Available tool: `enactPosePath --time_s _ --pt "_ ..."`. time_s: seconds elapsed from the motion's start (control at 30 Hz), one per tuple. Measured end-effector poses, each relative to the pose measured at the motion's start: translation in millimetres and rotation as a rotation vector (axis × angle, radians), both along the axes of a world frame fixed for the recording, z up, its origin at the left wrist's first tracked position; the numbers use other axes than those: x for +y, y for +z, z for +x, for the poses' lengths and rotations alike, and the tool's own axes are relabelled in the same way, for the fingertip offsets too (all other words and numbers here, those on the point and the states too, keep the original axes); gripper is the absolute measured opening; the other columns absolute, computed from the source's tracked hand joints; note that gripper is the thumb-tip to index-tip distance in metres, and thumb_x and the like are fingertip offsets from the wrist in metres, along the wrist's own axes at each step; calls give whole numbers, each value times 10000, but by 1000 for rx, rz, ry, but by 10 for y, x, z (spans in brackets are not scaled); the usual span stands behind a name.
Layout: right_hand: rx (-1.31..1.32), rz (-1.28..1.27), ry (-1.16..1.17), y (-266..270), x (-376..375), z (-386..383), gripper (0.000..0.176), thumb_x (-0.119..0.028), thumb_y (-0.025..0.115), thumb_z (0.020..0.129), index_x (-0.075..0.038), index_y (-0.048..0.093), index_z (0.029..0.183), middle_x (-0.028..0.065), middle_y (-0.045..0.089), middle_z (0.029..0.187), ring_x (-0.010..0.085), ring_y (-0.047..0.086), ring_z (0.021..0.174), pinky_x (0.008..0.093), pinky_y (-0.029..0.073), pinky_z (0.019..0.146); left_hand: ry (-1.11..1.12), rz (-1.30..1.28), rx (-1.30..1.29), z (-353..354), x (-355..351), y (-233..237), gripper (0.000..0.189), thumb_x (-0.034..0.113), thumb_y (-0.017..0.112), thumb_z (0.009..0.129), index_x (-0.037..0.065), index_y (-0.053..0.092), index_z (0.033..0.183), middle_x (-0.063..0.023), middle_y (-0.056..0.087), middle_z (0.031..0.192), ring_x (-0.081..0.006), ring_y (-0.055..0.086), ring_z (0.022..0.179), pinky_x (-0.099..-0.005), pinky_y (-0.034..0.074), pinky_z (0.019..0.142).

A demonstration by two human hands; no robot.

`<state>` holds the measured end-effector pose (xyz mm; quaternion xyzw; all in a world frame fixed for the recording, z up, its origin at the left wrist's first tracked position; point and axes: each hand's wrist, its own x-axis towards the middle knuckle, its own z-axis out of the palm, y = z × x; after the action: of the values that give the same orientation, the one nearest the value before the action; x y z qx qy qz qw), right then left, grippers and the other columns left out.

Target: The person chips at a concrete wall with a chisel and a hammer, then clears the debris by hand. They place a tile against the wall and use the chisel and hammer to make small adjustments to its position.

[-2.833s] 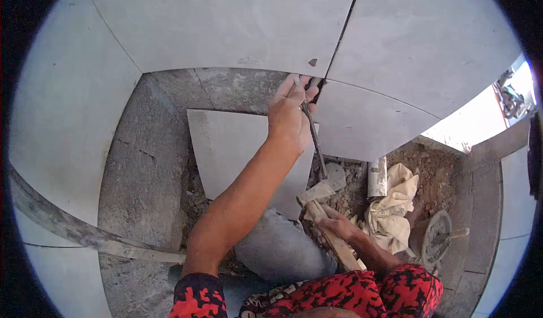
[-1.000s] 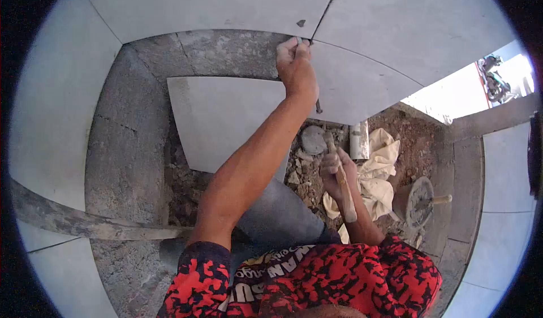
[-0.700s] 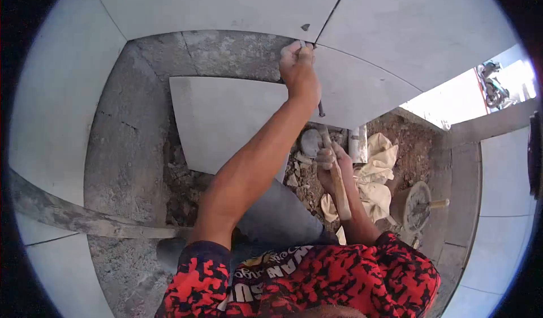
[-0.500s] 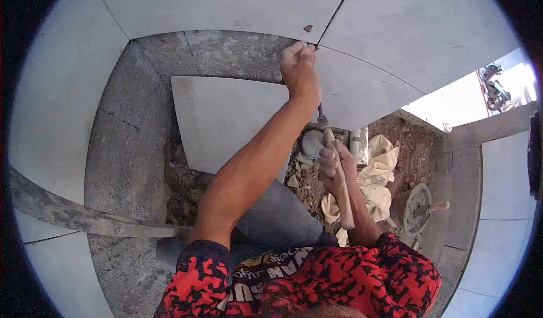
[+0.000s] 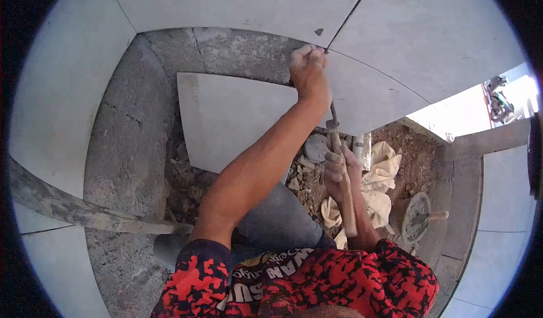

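My left hand (image 5: 309, 72) is raised to the lower edge of the wall tile (image 5: 243, 4), beside the joint where several tiles meet. Its fingers are bent together, and whatever they pinch is hidden. Lower down, my right hand (image 5: 336, 173) is wrapped round the pale wooden handle of a tool (image 5: 349, 219). The tool's narrow dark metal end points up towards the wall, passing close to my left wrist; its full shape does not show. Under my left forearm leans a loose light grey tile (image 5: 237, 114), with bare grey cement showing above it.
A bucket (image 5: 416, 219) of grey mix with a wooden-handled tool in it stands at the right. Beige cloth (image 5: 376, 185) lies on rubble and soil near my right hand. A long bar (image 5: 102, 213) crosses the left side. A motorbike (image 5: 499, 100) is outside.
The view has shifted slightly. My left hand stays at the tile joint, its fingertips now more hidden. My right hand still grips the wooden-handled tool, which is a little more upright.
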<state>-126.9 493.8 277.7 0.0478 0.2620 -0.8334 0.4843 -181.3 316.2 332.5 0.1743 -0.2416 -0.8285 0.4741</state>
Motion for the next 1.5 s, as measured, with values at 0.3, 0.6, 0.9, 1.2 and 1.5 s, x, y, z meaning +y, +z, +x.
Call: enactPosePath --time_s 0.3,0.6,0.9,1.2,1.5 --pt "56 74 -13 -3 132 -20 173 -229 376 893 -63 419 920 5 430 612 73 376 412 195 355 340 13 34 -26 -8 16 41 188 14 437 809 -6 410 994 -72 487 850 -103 438 684 -230 393 650" --pt "-41 138 -94 -195 215 -192 174 -225 385 879 -61 429 917 10 414 612 89 406 447 216 396 375 57 131 -46 -65 42 75 139 58 454 830 -19 425 942 -74 503 821 -147 491 699 -266 431 678" --pt "-27 275 -244 -218 146 -201 181 -258 371 884 -90 437 868 -13 402 581 76 359 412 203 345 330 23 103 -27 -42 25 122 187 31 442 779 20 382 956 -71 445 847 -122 443 728 -245 407 640" --pt "169 281 -104 -55 118 -43 157 -254 400 872 -107 424 921 -8 432 607 86 407 447 208 358 371 32 141 -36 -56 -50 81 181 -11 426 810 6 360 978 -86 479 819 -148 471 689 -258 412 609" --pt "100 370 -128 -165 237 14 145 -226 399 872 -107 403 956 -8 434 615 81 403 439 208 365 370 -23 105 -12 45 -33 70 166 -36 448 790 -11 441 954 -99 533 834 -129 483 637 -246 400 570"
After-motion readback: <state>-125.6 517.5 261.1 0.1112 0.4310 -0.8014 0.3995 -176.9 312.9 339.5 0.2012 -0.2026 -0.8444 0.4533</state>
